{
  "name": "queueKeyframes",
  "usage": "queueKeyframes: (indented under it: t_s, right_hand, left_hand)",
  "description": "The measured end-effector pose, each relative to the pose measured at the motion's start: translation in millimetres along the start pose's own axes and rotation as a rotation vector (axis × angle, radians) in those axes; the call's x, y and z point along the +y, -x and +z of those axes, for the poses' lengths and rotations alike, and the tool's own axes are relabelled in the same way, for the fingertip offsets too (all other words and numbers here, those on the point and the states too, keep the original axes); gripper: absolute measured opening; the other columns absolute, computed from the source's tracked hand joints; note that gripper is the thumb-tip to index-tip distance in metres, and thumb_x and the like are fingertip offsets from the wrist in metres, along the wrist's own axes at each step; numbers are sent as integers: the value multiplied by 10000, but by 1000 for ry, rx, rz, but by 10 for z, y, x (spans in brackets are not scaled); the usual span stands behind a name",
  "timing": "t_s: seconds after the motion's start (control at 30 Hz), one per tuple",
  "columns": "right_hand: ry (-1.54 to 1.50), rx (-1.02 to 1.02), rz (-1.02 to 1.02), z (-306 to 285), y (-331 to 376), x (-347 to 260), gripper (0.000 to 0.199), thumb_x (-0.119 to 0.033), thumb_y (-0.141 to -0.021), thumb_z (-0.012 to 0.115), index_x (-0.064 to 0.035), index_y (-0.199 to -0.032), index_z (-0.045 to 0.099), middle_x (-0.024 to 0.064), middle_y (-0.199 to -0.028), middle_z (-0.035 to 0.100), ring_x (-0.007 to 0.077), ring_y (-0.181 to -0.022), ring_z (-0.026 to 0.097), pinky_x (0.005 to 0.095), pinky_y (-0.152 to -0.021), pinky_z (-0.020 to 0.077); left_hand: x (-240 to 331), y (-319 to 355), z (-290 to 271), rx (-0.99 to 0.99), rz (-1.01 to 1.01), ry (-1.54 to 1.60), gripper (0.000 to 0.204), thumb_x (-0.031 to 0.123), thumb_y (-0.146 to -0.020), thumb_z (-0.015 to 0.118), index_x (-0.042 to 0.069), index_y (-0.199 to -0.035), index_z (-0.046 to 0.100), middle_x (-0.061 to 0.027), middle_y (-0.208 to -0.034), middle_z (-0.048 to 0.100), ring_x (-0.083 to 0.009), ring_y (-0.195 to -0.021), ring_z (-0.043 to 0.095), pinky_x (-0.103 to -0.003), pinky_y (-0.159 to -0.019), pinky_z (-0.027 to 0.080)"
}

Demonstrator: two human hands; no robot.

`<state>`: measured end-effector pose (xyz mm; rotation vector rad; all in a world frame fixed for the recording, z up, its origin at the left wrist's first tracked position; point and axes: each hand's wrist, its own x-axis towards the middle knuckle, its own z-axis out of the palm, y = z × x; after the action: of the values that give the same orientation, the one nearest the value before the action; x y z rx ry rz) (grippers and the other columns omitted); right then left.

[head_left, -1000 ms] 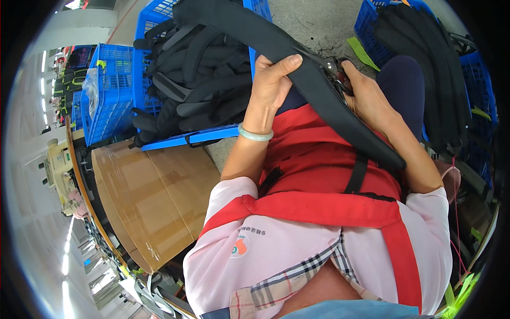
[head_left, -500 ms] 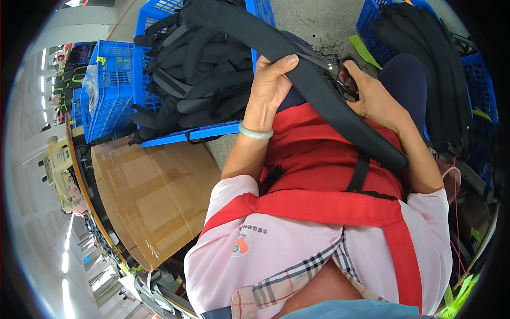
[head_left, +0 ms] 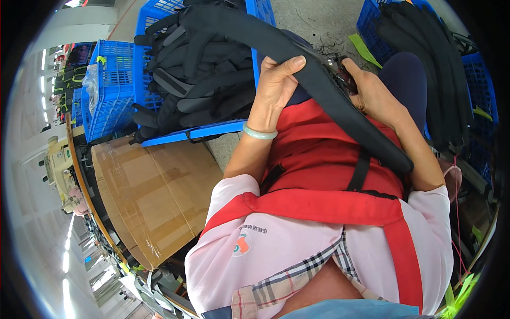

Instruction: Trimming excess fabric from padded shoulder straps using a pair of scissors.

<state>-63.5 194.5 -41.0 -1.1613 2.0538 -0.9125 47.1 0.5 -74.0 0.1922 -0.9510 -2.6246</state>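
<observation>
A long, padded black strap (head_left: pixel 329 95) runs slantwise across my lap, its far end over a blue crate and its near end by my right forearm. My left hand (head_left: pixel 279 82) is closed on the strap's middle, thumb on top. My right hand (head_left: pixel 369 87) grips scissors (head_left: pixel 345 77) by their dark handles; the blades lie along the strap's far edge, partly hidden and blurred. Below the strap is my red apron (head_left: pixel 319 159). Behind my left hand, the blue crate (head_left: pixel 183 134) holds a heap of similar black straps (head_left: pixel 212 80).
At right, more black straps (head_left: pixel 425 69) hang over another blue crate (head_left: pixel 366 26). A cardboard box (head_left: pixel 154 196) stands at left, below a stacked blue crate (head_left: pixel 109 85). Sewing machines (head_left: pixel 58 165) line the far left. Dark scraps (head_left: pixel 313 45) and a lime strip (head_left: pixel 365 50) lie on the floor.
My left hand and the strap have shifted slightly right and toward me. The scissors have also moved a little along the strap's edge, still in my right hand.
</observation>
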Motion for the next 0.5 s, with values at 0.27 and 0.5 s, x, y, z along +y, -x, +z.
queueKeyframes:
  t_s: [0.27,0.5]
  right_hand:
    - [67,20,-86,-29,27,59,425,-139,-817,661,-29,-1133,399,200,-808,574,393,-759,596,449,-657,445]
    - [35,75,-49,85,-38,135,286,-96,-845,635,-32,-1047,442,198,-741,586,375,-653,584,436,-576,432]
  left_hand:
    - [-30,7,0,-24,-7,-1,181,-72,-789,687,47,-926,688,-78,-940,697,-187,-886,669,-329,-834,540]
    - [-18,31,-1,5,-7,-3,171,-63,-807,672,46,-938,687,-77,-943,696,-195,-900,667,-344,-844,540]
